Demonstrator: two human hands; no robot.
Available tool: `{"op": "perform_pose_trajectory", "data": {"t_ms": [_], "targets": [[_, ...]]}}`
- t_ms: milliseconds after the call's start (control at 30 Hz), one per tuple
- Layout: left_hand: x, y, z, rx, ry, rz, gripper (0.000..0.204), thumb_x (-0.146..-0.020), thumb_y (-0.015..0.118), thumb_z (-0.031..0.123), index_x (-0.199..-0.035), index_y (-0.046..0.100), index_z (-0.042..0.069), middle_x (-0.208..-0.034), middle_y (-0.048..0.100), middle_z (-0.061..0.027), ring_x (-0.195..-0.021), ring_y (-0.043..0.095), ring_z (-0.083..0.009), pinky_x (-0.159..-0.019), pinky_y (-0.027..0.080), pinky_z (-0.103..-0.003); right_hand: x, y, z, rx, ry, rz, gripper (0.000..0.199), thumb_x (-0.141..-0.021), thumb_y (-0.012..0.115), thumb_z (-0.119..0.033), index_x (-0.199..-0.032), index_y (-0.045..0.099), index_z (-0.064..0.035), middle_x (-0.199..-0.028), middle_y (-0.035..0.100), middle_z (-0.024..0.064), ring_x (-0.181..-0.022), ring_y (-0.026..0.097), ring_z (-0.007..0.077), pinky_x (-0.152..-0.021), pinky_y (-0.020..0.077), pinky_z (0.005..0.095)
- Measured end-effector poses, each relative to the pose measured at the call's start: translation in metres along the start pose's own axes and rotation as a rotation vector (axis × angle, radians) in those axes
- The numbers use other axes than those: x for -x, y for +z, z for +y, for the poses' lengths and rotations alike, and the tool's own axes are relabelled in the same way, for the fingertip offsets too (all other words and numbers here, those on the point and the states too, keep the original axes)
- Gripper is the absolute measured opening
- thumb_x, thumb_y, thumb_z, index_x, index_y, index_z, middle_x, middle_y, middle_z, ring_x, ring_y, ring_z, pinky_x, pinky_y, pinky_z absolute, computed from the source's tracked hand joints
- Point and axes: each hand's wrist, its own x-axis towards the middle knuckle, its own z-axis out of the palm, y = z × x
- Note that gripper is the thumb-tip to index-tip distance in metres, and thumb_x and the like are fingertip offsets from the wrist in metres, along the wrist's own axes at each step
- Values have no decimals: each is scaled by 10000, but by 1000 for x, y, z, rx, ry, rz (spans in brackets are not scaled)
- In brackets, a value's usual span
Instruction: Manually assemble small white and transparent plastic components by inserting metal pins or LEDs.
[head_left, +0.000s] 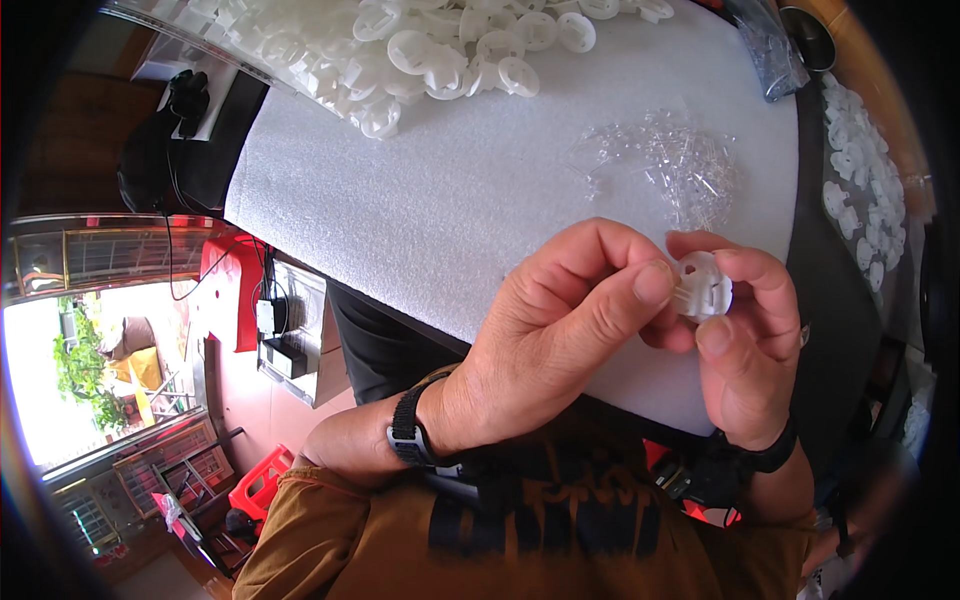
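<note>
White disc [710,282] pinched in R fingertip grip [755,365], L grip [555,335] closed at disc's L edge.

At worktop's [380,210] far R corner, bluish clear bag [768,55]; just past it, dk metal dish [810,38]. Off L edge, blk gear [187,98] w/ thin cable [169,250]. Lower, nr L corner, red stool [226,295], then wht box [318,330] w/ blk adapters [287,357] beyond near edge. Farther L, bright opening [35,370] w/ green plant [85,350] & yellow item [142,372] outside; red plastic item [260,482], kind unclear.
</note>
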Motion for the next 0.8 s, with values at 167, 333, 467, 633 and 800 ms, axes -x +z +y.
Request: {"op": "perform_pose_trajectory", "data": {"t_ms": [167,333,467,633,800], "targets": [[0,-3,3,-38,-1,37,177,-912,512,183,-986,501,23,-821,610,-83,-765,627,-199,-718,491,-305,-1,1,-1,-63,43,31,311,-851,563,-78,-1144,486,-7,-1203,492,228,-1061,529,224,-895,428,339],[1,-6,3,-85,46,-15,136,-899,528,130,-972,514,16,-847,616,-99,-769,625,-184,-719,495,-300,0,-1,-1,-69,45,18,339,-849,567,-88,-1165,480,-1,-1194,504,230,-1063,538,252,-917,418,363],[4,-7,8,-96,38,-9,120,-886,537,89,-975,514,12,-863,617,-108,-765,623,-177,-718,498,-293,2,-1,0,-97,51,28,375,-832,581,-61,-1184,469,2,-1206,496,227,-1059,544,258,-918,422,370],[7,-6,10,-160,80,8,109,-865,541,21,-970,512,7,-866,613,-110,-761,617,-175,-711,501,-287,1,-1,1,-95,30,27,428,-785,619,-18,-1184,467,-1,-1233,456,224,-1060,540,279,-925,425,379],[8,-6,10,-236,129,-35,115,-861,538,0,-973,509,-1,-882,594,-105,-766,609,-166,-701,494,-279,2,-4,2,-52,-7,-23,415,-770,634,-9,-1157,484,-26,-1227,440,217,-1092,514,300,-922,428,386]]}}
